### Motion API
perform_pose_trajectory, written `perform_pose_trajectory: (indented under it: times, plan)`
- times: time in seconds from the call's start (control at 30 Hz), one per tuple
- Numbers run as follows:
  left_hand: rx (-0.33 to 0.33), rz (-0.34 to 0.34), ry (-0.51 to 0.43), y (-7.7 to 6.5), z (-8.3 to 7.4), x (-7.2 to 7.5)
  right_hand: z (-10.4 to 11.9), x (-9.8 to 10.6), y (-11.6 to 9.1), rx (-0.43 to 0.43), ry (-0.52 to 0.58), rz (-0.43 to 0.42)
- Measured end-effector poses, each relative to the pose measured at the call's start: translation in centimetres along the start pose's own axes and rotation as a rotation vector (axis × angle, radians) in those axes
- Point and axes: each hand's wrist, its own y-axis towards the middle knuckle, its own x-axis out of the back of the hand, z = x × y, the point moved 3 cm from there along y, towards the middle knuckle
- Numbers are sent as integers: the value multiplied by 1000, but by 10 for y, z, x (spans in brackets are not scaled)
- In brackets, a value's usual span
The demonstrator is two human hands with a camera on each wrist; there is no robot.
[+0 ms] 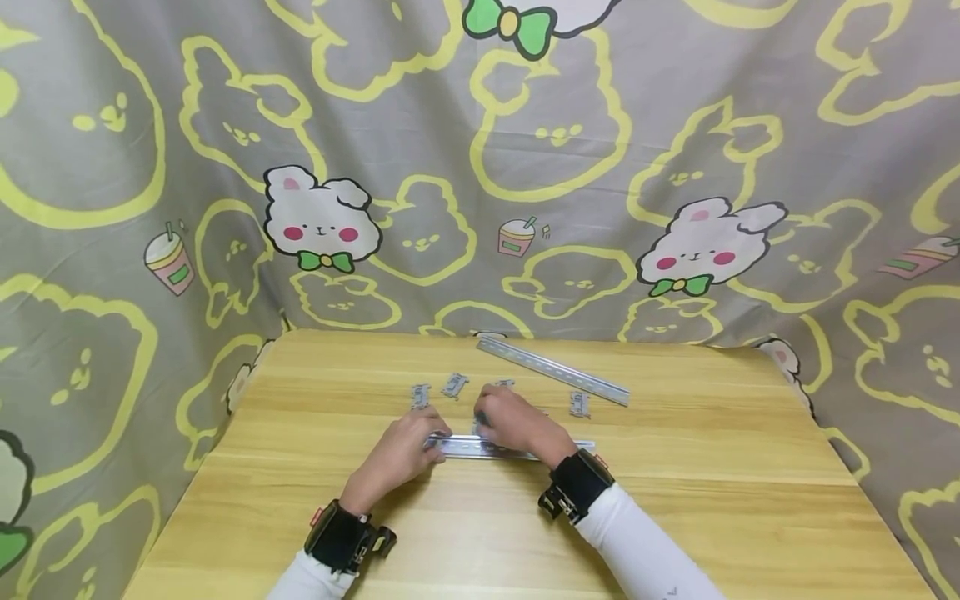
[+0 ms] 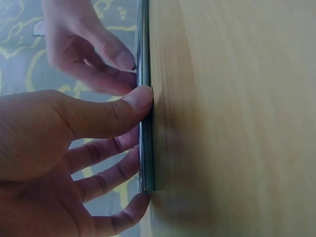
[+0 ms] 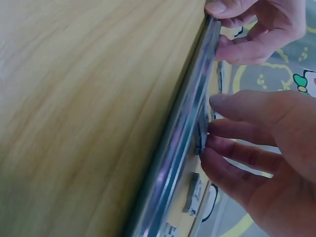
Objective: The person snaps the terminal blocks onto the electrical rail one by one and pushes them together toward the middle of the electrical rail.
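Metal rail (image 1: 468, 447) was judged light and stiff, unlikely to bend under finger load; smooth faces might slip, thin edges might feel sharp. Best taken across the width near an end, thumb on one long edge, fingers on the other. Grey clip (image 3: 201, 136) was judged light and rigid, its thin projections the fragile bit; best pinched by its flat sides.

Rail looked silvery and glossy, long and narrow, with raised lips along both edges. Clip looked small, flat and matte; its outline was mostly covered.

Rail was located lower centre of the head frame, lying left to right on the table (image 1: 675, 500). Its left end was pinched by the left hand (image 1: 408, 446). Clip was pinched by the right hand (image 1: 513, 423), just beside the rail's far edge; contact couldn't be told. Second rail (image 1: 555, 369) was seen slanted above right.
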Motion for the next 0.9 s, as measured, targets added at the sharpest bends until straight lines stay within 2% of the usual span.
perform_pose_trajectory:
  times: [0.2,0.43,0.6,0.73,0.9]
  plan:
    - [-5,5,-15,1,-1,0,-3,-1,4,8,22,-41]
    - [11,15,-16,1,0,-1,-5,-3,8,-23,30,-15]
    - [13,21,-17,0,2,-4,-7,-2,9,-13,34,-20]
    - [14,19,-12,0,2,-5,-10,6,4,5,34,-44]
    - [12,14,-6,0,1,-2,-16,29,-14,-4,75,-71]
